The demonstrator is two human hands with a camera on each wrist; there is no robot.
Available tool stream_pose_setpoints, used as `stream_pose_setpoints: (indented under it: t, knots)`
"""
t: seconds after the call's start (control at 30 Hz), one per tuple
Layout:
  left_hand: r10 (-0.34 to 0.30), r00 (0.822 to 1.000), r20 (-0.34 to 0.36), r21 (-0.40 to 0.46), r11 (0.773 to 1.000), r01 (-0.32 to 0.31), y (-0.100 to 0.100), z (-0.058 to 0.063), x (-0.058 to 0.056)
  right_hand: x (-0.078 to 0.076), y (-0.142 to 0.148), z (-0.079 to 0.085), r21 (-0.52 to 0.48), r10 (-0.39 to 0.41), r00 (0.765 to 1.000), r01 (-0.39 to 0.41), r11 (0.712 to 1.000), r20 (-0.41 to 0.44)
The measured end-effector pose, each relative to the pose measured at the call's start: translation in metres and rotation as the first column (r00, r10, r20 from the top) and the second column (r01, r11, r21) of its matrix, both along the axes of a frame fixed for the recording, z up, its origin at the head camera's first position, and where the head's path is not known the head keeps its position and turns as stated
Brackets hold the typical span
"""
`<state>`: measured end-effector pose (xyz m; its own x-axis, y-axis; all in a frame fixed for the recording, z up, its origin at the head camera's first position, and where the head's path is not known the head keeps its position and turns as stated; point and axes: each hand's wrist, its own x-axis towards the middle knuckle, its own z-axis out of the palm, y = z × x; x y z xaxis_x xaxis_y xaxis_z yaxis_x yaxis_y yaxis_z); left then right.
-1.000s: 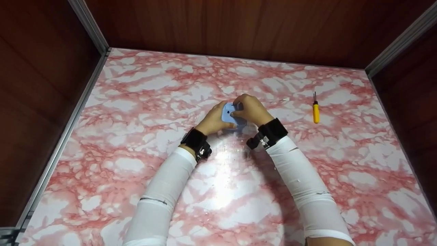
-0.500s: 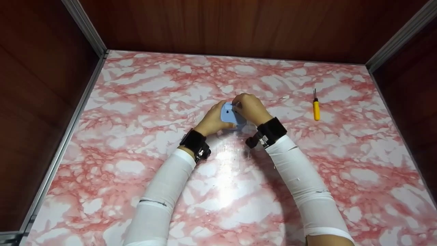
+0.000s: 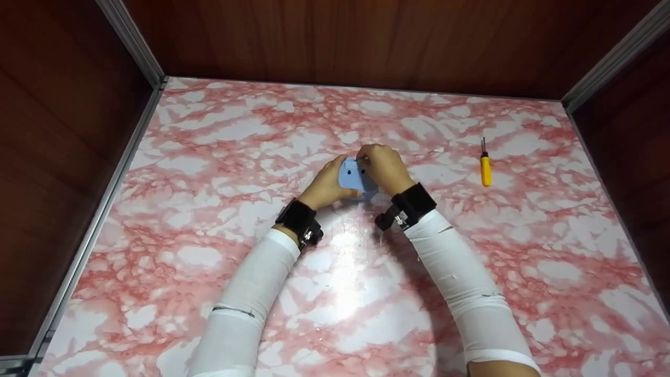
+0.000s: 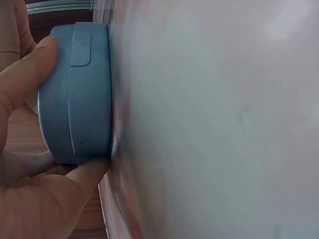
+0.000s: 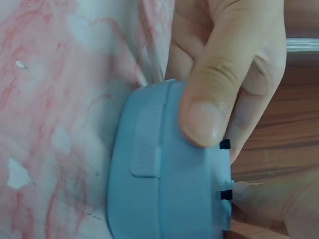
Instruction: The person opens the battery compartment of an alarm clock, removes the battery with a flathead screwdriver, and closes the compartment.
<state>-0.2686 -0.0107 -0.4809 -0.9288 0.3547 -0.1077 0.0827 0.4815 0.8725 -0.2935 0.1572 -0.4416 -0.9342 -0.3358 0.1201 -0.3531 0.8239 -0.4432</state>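
A light blue alarm clock (image 3: pixel 352 181) lies with its back up on the table. Two black stems stick out of the back; a raised button (image 5: pixel 147 144) runs along its near side. My left hand (image 3: pixel 323 187) grips the clock's left side, its thumb (image 4: pixel 44 56) on the near edge beside the button. On the far right part of the back, my right hand (image 3: pixel 386 166) has curled fingers pinched at the surface, close by a black stem (image 5: pixel 226 194). What lies between those right fingertips is hidden.
A screwdriver (image 3: pixel 486 170) with a yellow handle lies on the marbled red and white table (image 3: pixel 209 293), to the right of my hands. Dark wood panels (image 3: pixel 345 42) with metal edge strips wall in the back and both sides.
My right thumb has drawn back from the middle of the clock's back toward its far right part, baring the right black stem. The left hand keeps its grip.
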Motion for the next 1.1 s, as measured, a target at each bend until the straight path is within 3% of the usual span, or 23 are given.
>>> stream_pose_setpoints:
  t: [0.3,0.63,1.1]
  knots:
    - [-0.009,1.0,-0.012,-0.007,1.0,0.009,0.0,0.002,0.0003,0.0019,0.0002,0.0008,0.023,0.034,0.997,-0.033,0.999,-0.069]
    - [-0.02,0.999,-0.025,-0.024,1.0,0.02,-0.0033,0.0024,0.0013,0.0028,0.0014,0.0028,-0.045,0.118,0.985,-0.125,0.991,-0.127]
    - [-0.019,0.999,-0.035,0.002,1.0,0.019,-0.0026,0.0,0.0004,0.0028,0.0039,0.0019,-0.095,0.131,0.984,-0.142,0.985,-0.12]
